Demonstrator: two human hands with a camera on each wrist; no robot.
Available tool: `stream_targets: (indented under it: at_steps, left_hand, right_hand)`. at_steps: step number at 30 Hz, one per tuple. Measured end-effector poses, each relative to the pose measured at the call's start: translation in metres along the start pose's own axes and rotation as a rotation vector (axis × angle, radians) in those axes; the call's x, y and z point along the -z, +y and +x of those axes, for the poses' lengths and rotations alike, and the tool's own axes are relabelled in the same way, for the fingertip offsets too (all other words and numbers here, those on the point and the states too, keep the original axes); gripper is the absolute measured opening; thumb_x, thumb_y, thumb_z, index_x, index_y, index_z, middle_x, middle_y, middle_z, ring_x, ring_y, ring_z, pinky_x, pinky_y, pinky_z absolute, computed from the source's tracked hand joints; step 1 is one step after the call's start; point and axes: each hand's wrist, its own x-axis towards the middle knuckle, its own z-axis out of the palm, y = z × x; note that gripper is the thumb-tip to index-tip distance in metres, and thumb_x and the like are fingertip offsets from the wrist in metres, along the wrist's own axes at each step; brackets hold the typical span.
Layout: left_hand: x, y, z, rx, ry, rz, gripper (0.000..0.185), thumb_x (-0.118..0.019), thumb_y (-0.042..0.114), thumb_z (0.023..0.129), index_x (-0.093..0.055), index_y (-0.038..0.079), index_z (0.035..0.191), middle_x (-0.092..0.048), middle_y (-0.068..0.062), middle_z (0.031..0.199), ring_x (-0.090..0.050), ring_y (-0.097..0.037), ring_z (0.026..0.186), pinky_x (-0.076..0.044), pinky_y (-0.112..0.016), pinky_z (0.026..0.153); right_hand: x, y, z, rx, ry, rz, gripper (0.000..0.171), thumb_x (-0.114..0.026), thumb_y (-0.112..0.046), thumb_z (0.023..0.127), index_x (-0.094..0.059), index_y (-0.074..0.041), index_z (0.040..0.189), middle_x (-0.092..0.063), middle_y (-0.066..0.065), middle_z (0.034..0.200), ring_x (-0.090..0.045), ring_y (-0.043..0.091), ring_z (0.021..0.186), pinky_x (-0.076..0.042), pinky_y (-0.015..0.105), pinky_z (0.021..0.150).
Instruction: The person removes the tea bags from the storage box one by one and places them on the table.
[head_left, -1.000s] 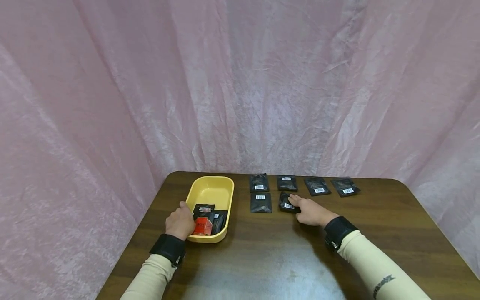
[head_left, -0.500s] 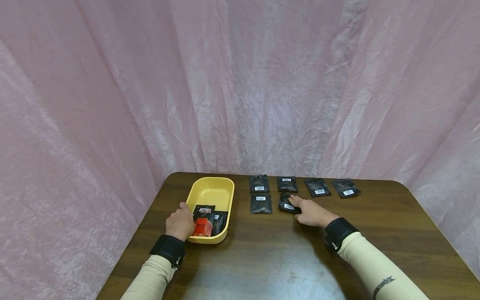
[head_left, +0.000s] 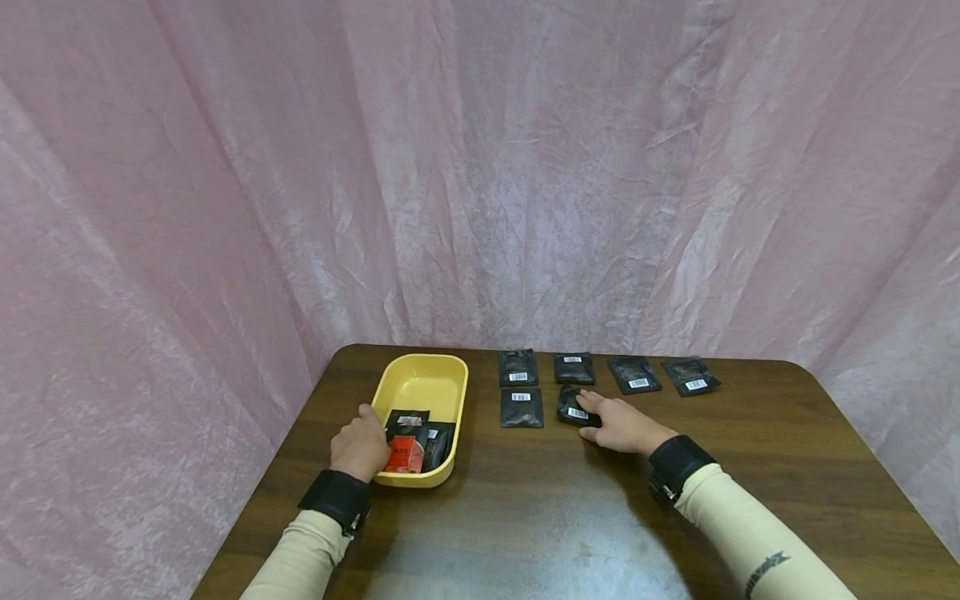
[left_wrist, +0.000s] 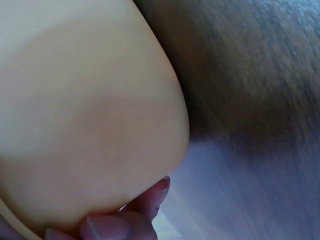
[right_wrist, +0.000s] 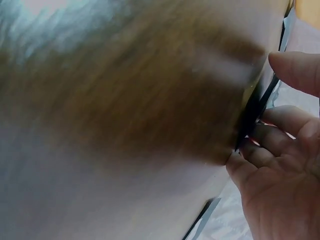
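Note:
My left hand (head_left: 360, 446) grips the left side of a yellow plastic bin (head_left: 426, 388). In the left wrist view its fingertips (left_wrist: 107, 227) press against the bin's wall. Several black packets (head_left: 437, 447) lie at the bin's near end, one with a red label (head_left: 401, 454). On the table, my right hand (head_left: 624, 426) rests its fingertips on a flat black sachet (head_left: 573, 409) with a white barcode label. The right thumb (right_wrist: 295, 70) is spread away from the fingers, its tip close to the tabletop.
Along the back of the wooden table (head_left: 525, 508) lies a row of several black sachets (head_left: 634, 374). Another black sachet (head_left: 522, 408) lies in front of that row, left of the right hand. A pink curtain (head_left: 480, 183) hangs behind the table edge.
The right thumb has moved out from beside the sachet, leftward over the table. The left hand, the bin and the sachets stay in place.

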Motion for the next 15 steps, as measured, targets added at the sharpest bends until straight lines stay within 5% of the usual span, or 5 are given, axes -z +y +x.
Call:
stream_targets:
  at_steps: [15]
  left_hand:
    - [0.000, 0.000, 0.001, 0.006, -0.010, -0.009, 0.038, -0.072, 0.010, 0.091, -0.046, -0.005, 0.113, -0.069, -0.028, 0.095, -0.070, -0.038, 0.080, -0.060, -0.057, 0.078]
  right_hand:
    - [0.013, 0.001, 0.002, -0.007, 0.062, 0.042, 0.065, -0.067, -0.030, 0.104, -0.046, -0.001, 0.159, -0.036, 0.030, 0.169, -0.039, 0.051, 0.155, -0.038, 0.065, 0.121]
